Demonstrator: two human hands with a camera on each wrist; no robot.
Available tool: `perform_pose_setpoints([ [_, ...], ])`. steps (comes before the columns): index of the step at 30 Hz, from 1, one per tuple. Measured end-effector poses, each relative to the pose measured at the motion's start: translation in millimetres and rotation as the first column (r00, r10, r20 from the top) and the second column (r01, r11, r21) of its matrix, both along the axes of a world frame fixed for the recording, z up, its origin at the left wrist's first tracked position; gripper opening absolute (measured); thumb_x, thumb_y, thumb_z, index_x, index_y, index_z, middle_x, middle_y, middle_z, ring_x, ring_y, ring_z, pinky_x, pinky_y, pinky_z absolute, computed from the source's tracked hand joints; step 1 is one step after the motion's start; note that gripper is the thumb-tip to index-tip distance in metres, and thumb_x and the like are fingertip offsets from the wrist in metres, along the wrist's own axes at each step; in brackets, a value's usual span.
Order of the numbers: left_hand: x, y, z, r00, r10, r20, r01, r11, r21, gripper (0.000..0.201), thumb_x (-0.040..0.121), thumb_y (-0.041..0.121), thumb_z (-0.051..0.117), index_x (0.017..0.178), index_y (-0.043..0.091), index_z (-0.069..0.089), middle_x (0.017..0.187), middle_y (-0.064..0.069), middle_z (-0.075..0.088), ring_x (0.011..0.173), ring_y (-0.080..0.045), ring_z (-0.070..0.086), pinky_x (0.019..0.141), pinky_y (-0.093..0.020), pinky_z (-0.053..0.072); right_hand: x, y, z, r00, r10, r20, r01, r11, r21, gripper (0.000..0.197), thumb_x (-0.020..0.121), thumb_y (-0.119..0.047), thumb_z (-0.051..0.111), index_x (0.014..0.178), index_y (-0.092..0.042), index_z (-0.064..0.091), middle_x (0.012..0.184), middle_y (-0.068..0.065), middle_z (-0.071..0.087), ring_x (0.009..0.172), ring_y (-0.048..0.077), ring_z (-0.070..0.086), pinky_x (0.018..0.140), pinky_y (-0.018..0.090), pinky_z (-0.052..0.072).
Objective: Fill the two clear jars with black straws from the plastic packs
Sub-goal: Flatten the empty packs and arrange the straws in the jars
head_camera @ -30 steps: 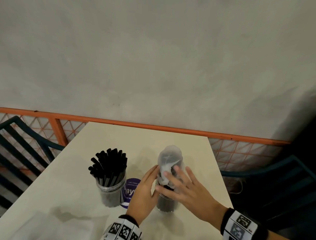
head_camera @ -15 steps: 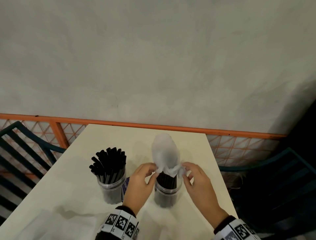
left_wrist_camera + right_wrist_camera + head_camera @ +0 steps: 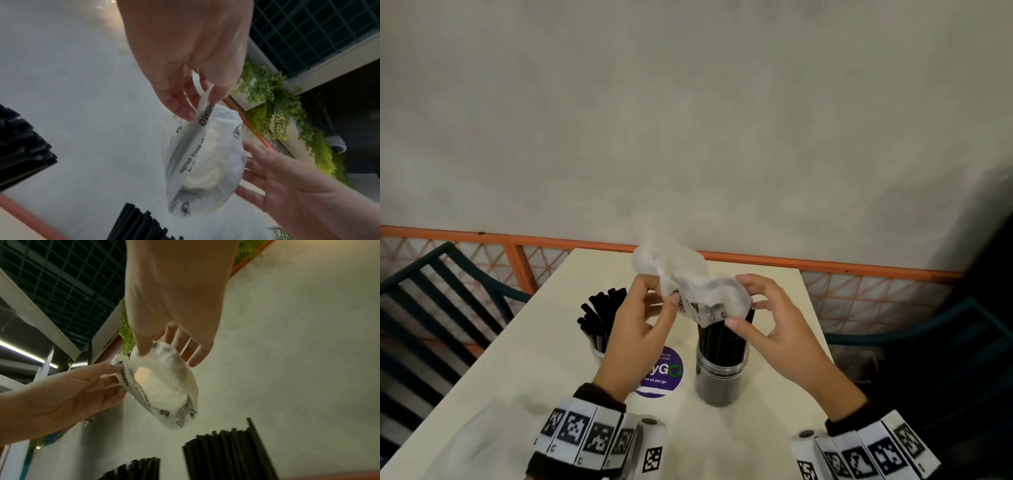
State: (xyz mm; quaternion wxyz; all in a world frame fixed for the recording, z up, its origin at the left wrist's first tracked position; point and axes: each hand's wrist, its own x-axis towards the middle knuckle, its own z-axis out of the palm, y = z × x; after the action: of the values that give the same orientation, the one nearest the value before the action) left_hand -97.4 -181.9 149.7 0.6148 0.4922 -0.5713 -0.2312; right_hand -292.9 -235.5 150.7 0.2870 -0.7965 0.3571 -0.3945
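Both my hands are up in front of me, palms sort of facing each other. My left hand [image 3: 635, 329] has its thumb and fingers pinched together on the plastic pack [image 3: 688, 287], wrist angled up from the lower left. My right hand [image 3: 774, 329] comes in from the lower right with the fingers loosely spread, the thumb and a fingertip touching the pack's other side.

Cream table [image 3: 544, 342] — 2 jars [image 3: 720, 373], perhaps a sticker [image 3: 666, 371].
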Motion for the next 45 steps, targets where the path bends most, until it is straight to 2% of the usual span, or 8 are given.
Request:
perform_pose_setpoints([
  [5, 13.4, 44.8, -18.4, 0.983, 0.111, 0.148, -0.133, 0.980, 0.149, 0.010, 0.090, 0.004, 0.049, 0.083, 0.008, 0.042, 0.075, -0.020, 0.052, 0.056, -0.011, 0.048, 0.053, -0.027, 0.045, 19.7, 27.3, -23.8, 0.987, -0.046, -0.157, 0.048, 0.999, 0.005, 0.018, 0.082, -0.013, 0.062, 0.097, -0.024, 0.061, 0.081, -0.015, 0.053, 0.077, 0.004, 0.052, 0.065, 0.009, 0.038],
  [12, 68.7, 111.6, -60.3, 0.780, 0.409, 0.473, -0.566, 0.784, 0.256, 0.027, 0.078, -0.006, 0.059, 0.092, 0.016, 0.051, 0.083, 0.007, 0.042, 0.068, -0.009, 0.048, 0.066, -0.005, 0.039, 24.5, 46.8, -64.1, 0.955, -0.297, 0.009, 0.277, 0.900, 0.336, 0.023, 0.081, 0.006, 0.051, 0.079, -0.015, 0.043, 0.063, 0.005, 0.048, 0.050, 0.004, 0.044, 0.046, 0.014, 0.043],
  [20, 88.8, 141.6, -78.2, 0.957, 0.222, -0.188, -0.032, 0.722, 0.691, 0.017, 0.087, 0.016, 0.058, 0.101, 0.021, 0.067, 0.097, -0.007, 0.069, 0.076, -0.024, 0.071, 0.064, -0.021, 0.057, 46.1, 77.2, -82.0, 0.919, 0.142, 0.367, -0.388, 0.490, 0.781, 0.037, 0.077, -0.007, 0.063, 0.114, -0.007, 0.060, 0.108, 0.010, 0.071, 0.103, 0.025, 0.066, 0.085, 0.034, 0.055],
  [25, 117.7, 161.4, -78.5, 0.994, 0.105, 0.004, -0.083, 0.763, 0.641, 0.012, 0.071, 0.014, 0.077, 0.068, 0.013, 0.065, 0.072, -0.004, 0.070, 0.064, -0.011, 0.064, 0.060, -0.014, 0.048, 82.5, 100.8, -97.2, 0.977, 0.031, 0.213, -0.186, 0.624, 0.759, 0.031, 0.073, -0.004, 0.073, 0.101, -0.014, 0.064, 0.092, 0.006, 0.074, 0.082, 0.022, 0.071, 0.063, 0.028, 0.055],
  [31, 159.8, 176.5, -82.2, 0.809, 0.469, 0.355, -0.581, 0.730, 0.360, 0.035, 0.074, -0.013, 0.050, 0.061, 0.013, 0.030, 0.055, -0.003, 0.029, 0.050, -0.013, 0.028, 0.050, -0.021, 0.028, 121.0, 120.5, -102.3, 0.920, -0.382, 0.085, 0.339, 0.887, 0.314, 0.020, 0.064, 0.001, 0.044, 0.060, -0.014, 0.032, 0.056, 0.000, 0.032, 0.052, 0.009, 0.028, 0.046, 0.017, 0.027],
  [37, 197.0, 186.3, -86.9, 0.973, 0.188, 0.132, -0.230, 0.771, 0.594, 0.024, 0.087, 0.009, 0.055, 0.089, 0.031, 0.061, 0.092, -0.008, 0.057, 0.067, -0.020, 0.063, 0.065, -0.027, 0.052, 140.1, 128.9, -90.8, 0.938, -0.149, 0.312, -0.201, 0.500, 0.842, 0.017, 0.087, 0.001, 0.056, 0.104, -0.001, 0.060, 0.100, 0.017, 0.068, 0.089, 0.030, 0.067, 0.070, 0.033, 0.057],
  [41, 215.6, 194.0, -83.1, 0.964, 0.058, -0.261, 0.129, 0.755, 0.643, 0.020, 0.087, 0.016, 0.057, 0.099, 0.022, 0.072, 0.107, -0.009, 0.058, 0.085, -0.021, 0.069, 0.074, -0.023, 0.056, 144.7, 134.8, -87.2, 0.936, -0.087, 0.342, -0.257, 0.494, 0.830, 0.025, 0.085, 0.005, 0.058, 0.109, -0.003, 0.060, 0.103, 0.019, 0.071, 0.095, 0.031, 0.068, 0.072, 0.031, 0.057],
  [45, 234.1, 191.3, -82.8, 0.998, -0.059, -0.037, 0.068, 0.749, 0.659, 0.006, 0.072, 0.016, 0.074, 0.077, 0.016, 0.074, 0.092, 0.002, 0.061, 0.071, -0.005, 0.061, 0.068, -0.011, 0.045, 165.2, 141.9, -96.4, 0.970, -0.128, 0.205, -0.094, 0.583, 0.807, 0.017, 0.081, -0.004, 0.066, 0.098, -0.007, 0.065, 0.097, 0.017, 0.072, 0.083, 0.026, 0.066, 0.067, 0.031, 0.052],
])
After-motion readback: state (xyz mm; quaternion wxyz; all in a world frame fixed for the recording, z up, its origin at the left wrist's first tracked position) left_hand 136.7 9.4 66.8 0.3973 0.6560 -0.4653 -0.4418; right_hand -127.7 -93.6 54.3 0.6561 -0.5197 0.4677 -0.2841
